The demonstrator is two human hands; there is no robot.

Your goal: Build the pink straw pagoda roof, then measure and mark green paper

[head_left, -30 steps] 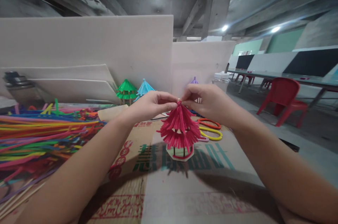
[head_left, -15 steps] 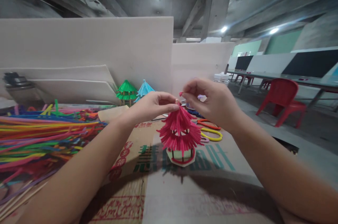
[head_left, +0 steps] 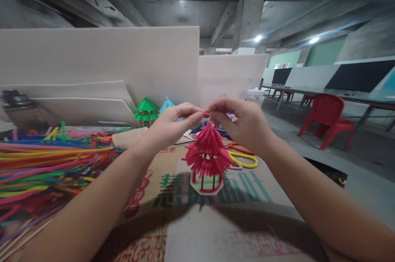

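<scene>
A small pink piece (head_left: 205, 113), seemingly a curled bit of pipe cleaner, is pinched between the fingertips of my left hand (head_left: 177, 124) and my right hand (head_left: 239, 122). The two hands meet just above a model pavilion (head_left: 210, 157). Its two-tiered roof is made of pink pipe cleaners, and dark posts stand on a pale, many-sided base edged in pink. The pavilion stands upright on the cardboard, its tip a little below my fingers. Neither hand grips the roof.
Many coloured pipe cleaners (head_left: 55, 171) lie at the left. Behind stand a green model pavilion (head_left: 146, 110) and a blue one (head_left: 166, 105), near white boards (head_left: 101, 60). Scissors with yellow handles (head_left: 247, 160) lie right of the pink pavilion. A red chair (head_left: 327, 118) stands farther right.
My left hand has let go of the roof tip and risen to the pink piece. My right hand has brought that piece left, so both hands now touch it. The view has shifted slightly.
</scene>
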